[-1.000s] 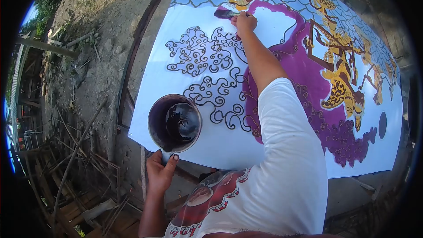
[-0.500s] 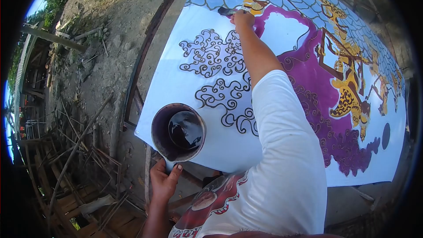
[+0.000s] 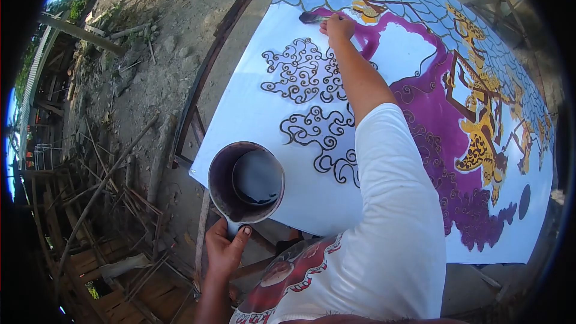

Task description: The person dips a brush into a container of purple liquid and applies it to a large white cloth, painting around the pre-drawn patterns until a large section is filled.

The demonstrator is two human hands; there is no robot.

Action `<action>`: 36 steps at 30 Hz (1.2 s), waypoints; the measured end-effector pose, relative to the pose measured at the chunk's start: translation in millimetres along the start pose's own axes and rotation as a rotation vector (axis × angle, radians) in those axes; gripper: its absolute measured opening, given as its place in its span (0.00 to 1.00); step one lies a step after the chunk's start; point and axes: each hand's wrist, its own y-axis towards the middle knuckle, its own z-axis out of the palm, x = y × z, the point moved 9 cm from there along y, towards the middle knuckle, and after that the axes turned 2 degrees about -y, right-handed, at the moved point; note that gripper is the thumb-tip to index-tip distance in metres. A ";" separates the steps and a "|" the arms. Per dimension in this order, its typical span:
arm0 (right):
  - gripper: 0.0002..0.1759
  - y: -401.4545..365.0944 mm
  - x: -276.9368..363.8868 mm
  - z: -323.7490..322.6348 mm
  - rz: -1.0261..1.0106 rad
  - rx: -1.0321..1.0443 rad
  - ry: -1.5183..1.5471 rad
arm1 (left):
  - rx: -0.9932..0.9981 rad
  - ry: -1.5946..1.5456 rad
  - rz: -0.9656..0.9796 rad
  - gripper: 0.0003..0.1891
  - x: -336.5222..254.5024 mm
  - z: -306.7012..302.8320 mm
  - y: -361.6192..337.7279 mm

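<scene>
My left hand [image 3: 225,247] is closed round the handle of a round pot [image 3: 221,189], which holds dark liquid and is near the lower left edge of a white cloth [image 3: 234,114]. Higher up, my right hand [image 3: 337,26] grips a brush [image 3: 311,18], its dark bristles pointing left at the end of a purple band, just below the blue scale pattern. Purple paint [image 3: 435,114] covers much of the middle of the cloth. Dark curled outlines [image 3: 300,72] lie below the brush, and yellow and brown figures [image 3: 483,144] stand at the right.
A dark wooden frame bar [image 3: 207,66] runs along the cloth's left side. Rocky ground [image 3: 150,48] lies beyond it. Sticks and planks [image 3: 114,198] are piled at the lower left. A post [image 3: 84,35] crosses the upper left.
The view has shifted, so the cloth sits farther right. The brush has moved left along the cloth's upper part, with purple now behind it. The liquid's surface looks paler.
</scene>
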 end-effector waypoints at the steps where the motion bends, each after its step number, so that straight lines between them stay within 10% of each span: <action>1: 0.12 1.6 -3.6 6.8 -0.002 0.011 -0.039 | -0.005 0.001 -0.002 0.17 0.0 -1.0 -0.3; 23: 0.16 -6.9 -32.0 106.1 -0.085 -0.001 -0.167 | -0.028 -0.001 -0.097 0.14 3.1 -11.9 6.4; 30: 0.15 -72.6 25.0 86.8 -0.173 0.428 -0.548 | -0.022 0.020 -0.074 0.10 0.3 -13.8 29.2; 36: 0.16 -210.5 145.8 62.6 -0.257 0.908 -0.086 | -0.026 0.135 -0.025 0.11 -2.0 -10.5 59.4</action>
